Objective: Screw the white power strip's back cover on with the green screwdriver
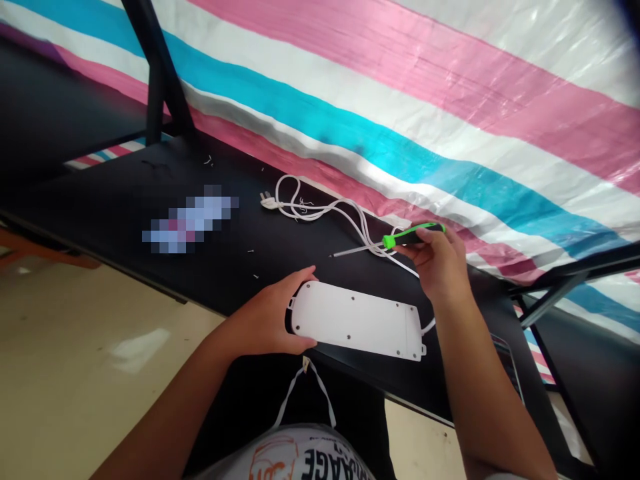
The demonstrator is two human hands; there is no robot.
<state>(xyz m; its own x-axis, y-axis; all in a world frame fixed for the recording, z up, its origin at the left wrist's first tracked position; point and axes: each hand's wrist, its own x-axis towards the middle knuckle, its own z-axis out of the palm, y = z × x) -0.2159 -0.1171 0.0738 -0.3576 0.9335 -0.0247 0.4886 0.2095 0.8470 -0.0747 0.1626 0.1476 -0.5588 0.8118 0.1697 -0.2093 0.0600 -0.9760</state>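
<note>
The left grip [270, 321], spread wide, clasps the left end of the white power strip [370, 323] near the surface's [287, 248] front edge. The right grip [444, 265], curled round a green-and-black screwdriver [407, 237], is farther back. The shirt [385, 470] lettering is cut off.

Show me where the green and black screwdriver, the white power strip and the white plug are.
Screwdriver [389, 243]: head view, green front end of its handle.
Power strip [357, 321]: head view, middle of its upturned white face.
Plug [269, 203]: head view, its white body.
</note>
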